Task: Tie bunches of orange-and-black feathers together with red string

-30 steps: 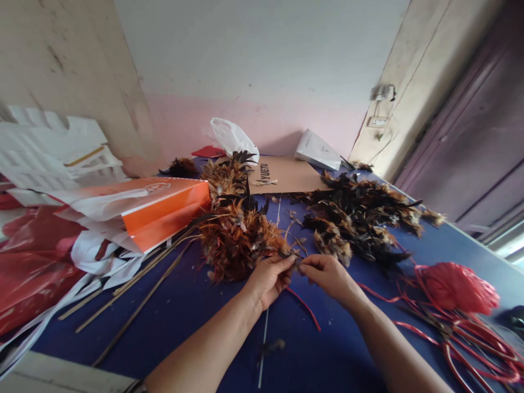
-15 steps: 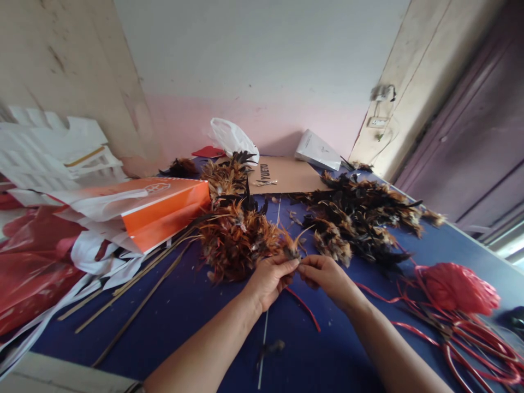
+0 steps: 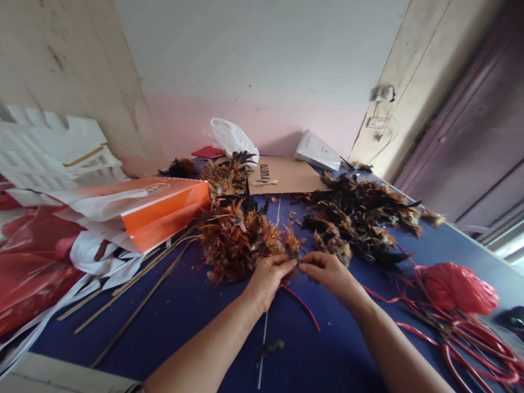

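My left hand (image 3: 268, 278) and my right hand (image 3: 329, 273) meet fingertip to fingertip over the blue table (image 3: 196, 305). Between them they pinch a small tuft of brown feathers (image 3: 292, 244) that stands up just beyond the fingers. A red strip (image 3: 303, 308) trails from under the hands toward me. Directly left of the tuft lies a thick bundle of orange-brown feathers (image 3: 235, 240) on thin sticks. A darker feather pile (image 3: 360, 215) spreads beyond my right hand.
Thin bamboo sticks (image 3: 135, 286) lie at the left beside an orange and white paper bag (image 3: 151, 204) and red plastic bags (image 3: 33, 262). A red plastic bundle (image 3: 456, 286) with tangled red strips sits at the right. A cardboard sheet (image 3: 286, 174) lies at the back.
The small feather tuft has risen and now stands upright between my fingertips. Both hands stayed almost in place, shifting slightly forward.
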A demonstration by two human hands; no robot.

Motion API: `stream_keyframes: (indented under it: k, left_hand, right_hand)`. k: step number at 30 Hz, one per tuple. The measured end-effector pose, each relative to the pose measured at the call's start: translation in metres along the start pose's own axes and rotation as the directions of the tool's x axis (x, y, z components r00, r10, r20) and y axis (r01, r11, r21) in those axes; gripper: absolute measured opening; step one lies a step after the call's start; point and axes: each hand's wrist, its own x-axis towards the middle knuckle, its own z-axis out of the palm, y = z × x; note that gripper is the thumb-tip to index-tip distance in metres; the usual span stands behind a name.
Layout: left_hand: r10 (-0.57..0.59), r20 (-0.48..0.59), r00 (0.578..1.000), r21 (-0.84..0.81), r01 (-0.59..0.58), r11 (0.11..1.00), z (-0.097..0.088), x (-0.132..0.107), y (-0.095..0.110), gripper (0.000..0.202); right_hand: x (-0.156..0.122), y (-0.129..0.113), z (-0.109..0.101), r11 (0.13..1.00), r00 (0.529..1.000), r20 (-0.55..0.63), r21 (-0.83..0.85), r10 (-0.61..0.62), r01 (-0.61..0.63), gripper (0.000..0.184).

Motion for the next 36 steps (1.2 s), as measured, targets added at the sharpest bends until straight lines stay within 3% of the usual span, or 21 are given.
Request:
stream_keyframes:
  k: [4,9,14,18,23,26,32,36]
  left_hand:
    - [0.114,0.034,0.993,0.213,-0.119,0.97,0.002,-0.001,0.001,0.019]
    - [0.117,0.07,0.991,0.257,-0.131,0.957,0.005,-0.003,-0.002,0.019]
    - [-0.04,0.159,0.987,0.141,0.017,0.99,0.003,-0.003,-0.003,0.018]
    - [-0.106,0.123,0.987,-0.072,0.115,0.991,-0.001,0.0,0.002,0.019]
    - [-0.094,0.017,0.995,-0.203,0.096,0.975,-0.005,0.005,0.007,0.018]
    - [-0.089,-0.003,0.996,-0.196,0.087,0.977,-0.006,0.005,0.006,0.017]
    - [-0.074,-0.018,0.997,-0.259,0.067,0.963,-0.011,0.008,0.007,0.015]
    - [-0.068,-0.043,0.997,-0.331,0.05,0.942,-0.014,0.011,0.012,0.01]
  right_hand:
    - [0.0,-0.004,-0.001,0.997,0.987,-0.145,-0.04,-0.076,0.071,0.026]
    - [0.001,-0.001,0.003,0.993,0.972,-0.208,-0.064,-0.11,0.099,0.024]
    - [0.003,0.007,0.001,0.994,0.986,-0.136,0.025,-0.098,0.103,0.025]
    - [0.003,0.004,-0.003,0.995,0.986,-0.153,0.063,-0.067,0.077,0.029]
    - [0.001,0.0,0.0,0.999,0.998,-0.06,-0.04,0.012,-0.014,0.032]
    - [0.0,0.001,0.005,0.998,1.0,0.008,-0.065,-0.005,0.005,0.027]
    - [0.003,0.007,0.003,1.0,0.999,-0.037,-0.008,-0.025,0.025,0.021]
    - [0.005,0.01,-0.007,0.993,0.994,-0.105,-0.12,-0.019,0.006,0.021]
